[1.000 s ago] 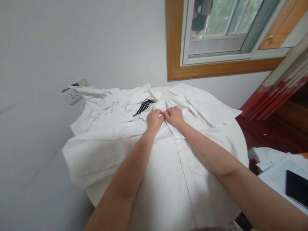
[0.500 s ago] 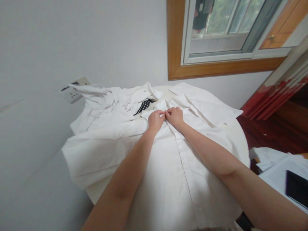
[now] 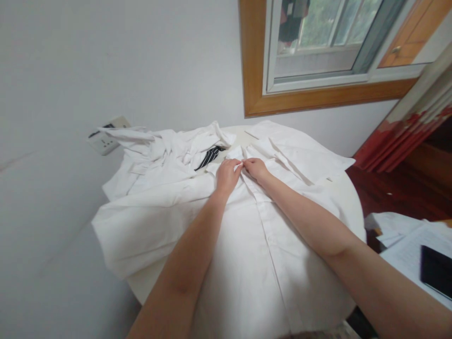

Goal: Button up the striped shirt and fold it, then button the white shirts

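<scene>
A white button-up shirt (image 3: 261, 263) lies spread front-up over a small round white table (image 3: 349, 197). My left hand (image 3: 226, 175) and my right hand (image 3: 254, 169) meet at the top of the shirt's button placket, just below the collar. Both hands are closed in a pinch on the shirt's front edges, fingertips almost touching each other. A black-and-white striped piece of cloth (image 3: 210, 156) lies just beyond my left hand.
More crumpled white garments (image 3: 158, 150) are heaped at the table's back left against the wall, by a wall socket (image 3: 106, 137). A wood-framed window (image 3: 318, 94) is above. Papers (image 3: 406, 245) and a dark tablet (image 3: 436, 270) lie at the right, near a red curtain (image 3: 406, 136).
My hands stay at the same spot on the shirt's collar end with only small finger movements. The view has shifted slightly.
</scene>
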Action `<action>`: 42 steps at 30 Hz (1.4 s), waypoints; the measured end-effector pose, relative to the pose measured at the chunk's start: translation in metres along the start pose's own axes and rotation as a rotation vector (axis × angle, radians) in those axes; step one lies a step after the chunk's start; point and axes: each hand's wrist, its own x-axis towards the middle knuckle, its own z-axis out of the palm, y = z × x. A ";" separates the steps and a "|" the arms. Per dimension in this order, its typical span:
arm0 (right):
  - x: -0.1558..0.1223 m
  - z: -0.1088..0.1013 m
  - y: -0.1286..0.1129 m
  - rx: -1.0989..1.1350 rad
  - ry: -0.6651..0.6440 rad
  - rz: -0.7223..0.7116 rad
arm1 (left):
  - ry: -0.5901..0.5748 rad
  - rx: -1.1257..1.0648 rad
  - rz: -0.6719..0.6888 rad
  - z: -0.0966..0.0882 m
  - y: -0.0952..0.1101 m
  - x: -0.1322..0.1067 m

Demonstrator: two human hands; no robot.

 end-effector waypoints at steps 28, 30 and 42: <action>-0.006 0.015 -0.008 0.032 -0.011 -0.085 | 0.038 -0.237 -0.040 0.002 -0.005 0.005; -0.007 0.015 -0.006 0.082 -0.011 -0.092 | 0.009 -0.221 -0.012 0.000 -0.007 0.006; -0.008 0.009 0.003 0.204 -0.119 -0.132 | -0.108 0.189 0.152 -0.009 -0.007 0.003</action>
